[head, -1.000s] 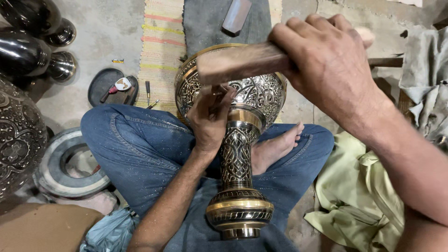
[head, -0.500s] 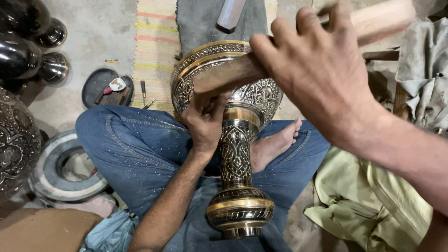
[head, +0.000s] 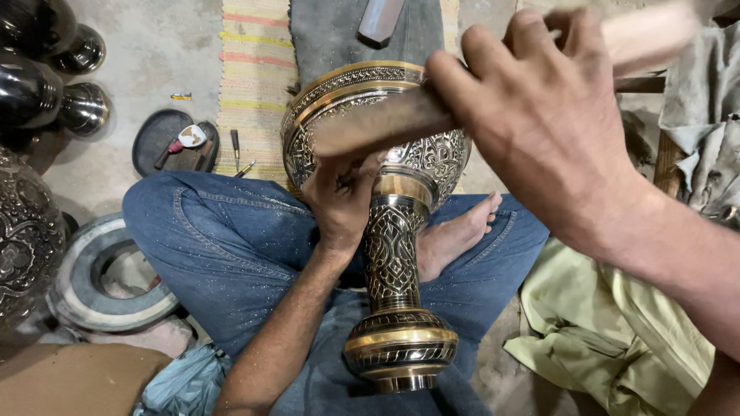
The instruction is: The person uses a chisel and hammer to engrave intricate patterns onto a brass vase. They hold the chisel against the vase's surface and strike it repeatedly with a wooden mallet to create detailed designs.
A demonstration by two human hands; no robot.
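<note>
A tall engraved brass vase [head: 389, 254] with black and gold patterns lies across my lap, its base toward me. My left hand [head: 339, 200] presses against the vase's bowl just above the neck, fingers pinched on a small tool that I can barely see. My right hand [head: 539, 123] is raised close to the camera, wrapped around a wooden mallet [head: 385, 127] whose blurred head hangs over the left hand and the vase's bowl.
Dark metal vases [head: 38, 85] stand at the far left, with an engraved one [head: 23, 239] nearer. A round ring stand [head: 108, 277] lies by my left knee. A small black tray with tools [head: 173, 142] rests on the floor beside a striped mat [head: 250, 77]. Green cloth [head: 609, 323] lies right.
My right hand and the mallet have lifted and come closer to the camera. The left hand and the vase have stayed in place.
</note>
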